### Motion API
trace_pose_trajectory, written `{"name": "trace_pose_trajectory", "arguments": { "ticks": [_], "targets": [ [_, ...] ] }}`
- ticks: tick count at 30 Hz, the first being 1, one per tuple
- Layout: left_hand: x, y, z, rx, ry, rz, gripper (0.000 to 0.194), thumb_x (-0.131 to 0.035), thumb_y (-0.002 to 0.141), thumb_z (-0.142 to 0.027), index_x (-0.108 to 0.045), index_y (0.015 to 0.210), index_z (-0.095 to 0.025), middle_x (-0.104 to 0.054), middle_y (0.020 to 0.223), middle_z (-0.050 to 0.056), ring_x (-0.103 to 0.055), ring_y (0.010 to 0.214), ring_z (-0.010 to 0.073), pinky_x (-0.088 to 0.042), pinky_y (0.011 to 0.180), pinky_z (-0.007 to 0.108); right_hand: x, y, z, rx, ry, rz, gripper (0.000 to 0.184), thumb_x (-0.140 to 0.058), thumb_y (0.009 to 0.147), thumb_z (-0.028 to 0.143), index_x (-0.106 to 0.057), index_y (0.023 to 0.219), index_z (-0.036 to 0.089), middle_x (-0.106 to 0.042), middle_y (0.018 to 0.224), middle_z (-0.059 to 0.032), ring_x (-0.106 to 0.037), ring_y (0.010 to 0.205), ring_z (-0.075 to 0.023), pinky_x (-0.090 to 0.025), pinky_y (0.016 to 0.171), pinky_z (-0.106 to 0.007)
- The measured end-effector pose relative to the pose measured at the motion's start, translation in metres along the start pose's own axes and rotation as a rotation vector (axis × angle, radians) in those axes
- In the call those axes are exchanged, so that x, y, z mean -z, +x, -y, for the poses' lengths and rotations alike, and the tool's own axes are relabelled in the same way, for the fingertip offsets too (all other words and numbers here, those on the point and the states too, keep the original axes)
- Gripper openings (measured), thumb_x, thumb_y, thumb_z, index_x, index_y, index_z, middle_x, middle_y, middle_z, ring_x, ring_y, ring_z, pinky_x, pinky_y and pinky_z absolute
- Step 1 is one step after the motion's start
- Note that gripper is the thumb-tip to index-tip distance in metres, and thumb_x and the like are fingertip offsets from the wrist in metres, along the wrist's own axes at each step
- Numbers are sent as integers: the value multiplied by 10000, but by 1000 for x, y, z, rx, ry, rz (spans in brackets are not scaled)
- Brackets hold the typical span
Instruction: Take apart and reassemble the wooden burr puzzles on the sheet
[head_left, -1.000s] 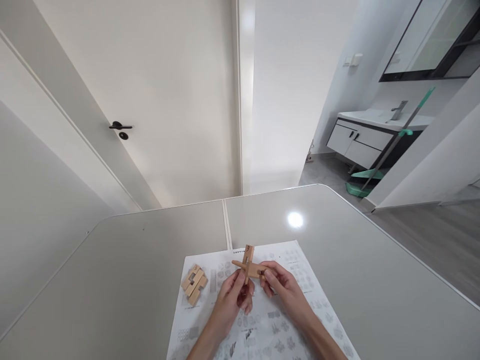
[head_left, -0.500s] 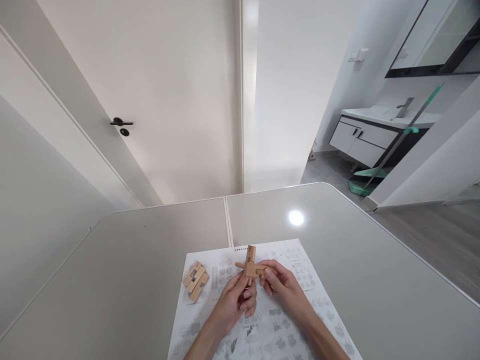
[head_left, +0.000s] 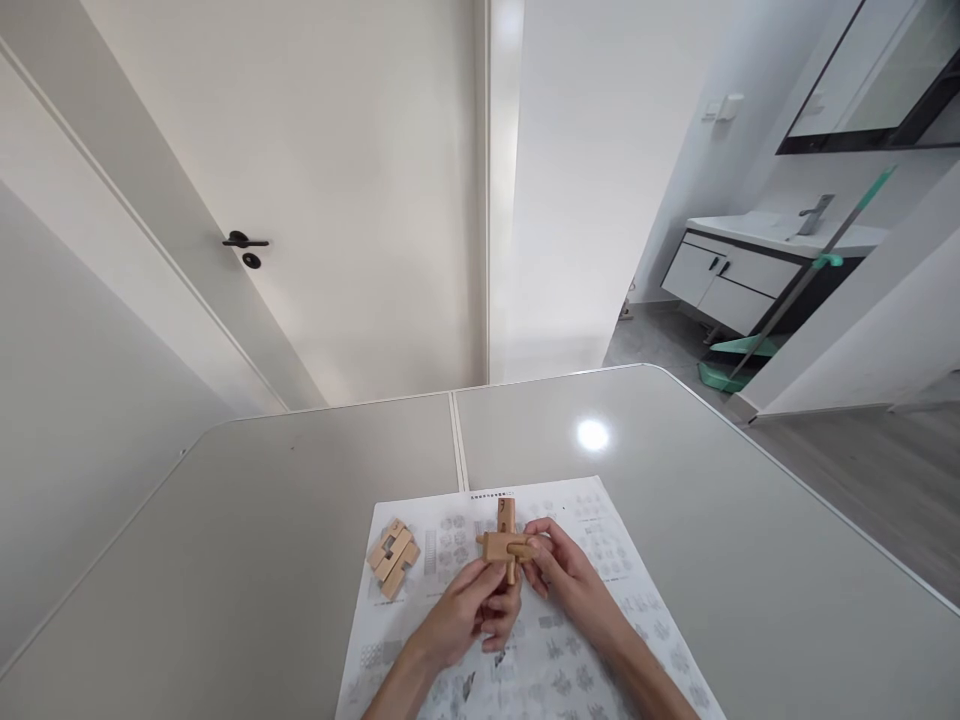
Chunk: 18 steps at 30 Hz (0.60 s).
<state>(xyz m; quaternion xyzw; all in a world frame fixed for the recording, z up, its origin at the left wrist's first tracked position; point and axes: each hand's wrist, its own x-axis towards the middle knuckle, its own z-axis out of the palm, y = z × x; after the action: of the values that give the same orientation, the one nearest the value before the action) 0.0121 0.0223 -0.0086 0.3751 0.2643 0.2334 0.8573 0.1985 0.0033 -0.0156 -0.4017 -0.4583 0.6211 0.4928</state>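
Between my hands, above a printed sheet, is a partly interlocked wooden burr puzzle made of crossed notched sticks. One stick points away from me and bears a dark mark at its far end. My left hand grips the puzzle from below and the left, thumb against its near side. With thumb and fingers, my right hand pinches the stick end that points right. Several more notched wooden pieces lie close together on the sheet to the left. My fingers hide the puzzle's underside.
The white instruction sheet, printed with small grey diagrams, lies on a grey table with a seam across it. Beyond the table's far edge stands a closed door. A washbasin cabinet and a green dustpan are off to the right.
The puzzle has turned slightly in my hands, so its cross-piece lies more level and the marked stick points straighter away. My left hand has shifted a little right and nearer me.
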Motion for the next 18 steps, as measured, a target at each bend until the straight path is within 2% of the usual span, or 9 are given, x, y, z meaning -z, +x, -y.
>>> {"name": "trace_pose_trajectory", "arguments": {
  "ticks": [3, 9, 18],
  "targets": [
    [-1, -3, -3, 12, 34, 35, 371, -602, 962, -543, -517, 860, -196, -329, 636, -92, -265, 426, 48, -277, 395, 197, 1, 0, -1, -23, -20, 19, 366, -510, 999, 597, -536, 1001, 232, -497, 632, 71, -364, 553, -113, -301, 563, -261],
    [-6, -7, -11, 61, 115, 159, 364, -545, 993, -548, -577, 1022, -186, -303, 654, -90, -294, 432, 55, -320, 415, 204, 0, -1, -2, -54, -6, 48, 365, -557, 979, 590, -574, 1011, 226, -545, 600, 64, -384, 544, -113, -327, 575, -269],
    [-6, -6, -8, 89, 112, 170, 355, -575, 978, -550, -569, 979, -195, -338, 642, -80, -333, 476, 72, -350, 450, 199, 0, -2, 0, -12, 37, -16, 374, -576, 970, 585, -596, 995, 212, -524, 597, 70, -439, 497, -107, -339, 569, -274]
  ]
}}
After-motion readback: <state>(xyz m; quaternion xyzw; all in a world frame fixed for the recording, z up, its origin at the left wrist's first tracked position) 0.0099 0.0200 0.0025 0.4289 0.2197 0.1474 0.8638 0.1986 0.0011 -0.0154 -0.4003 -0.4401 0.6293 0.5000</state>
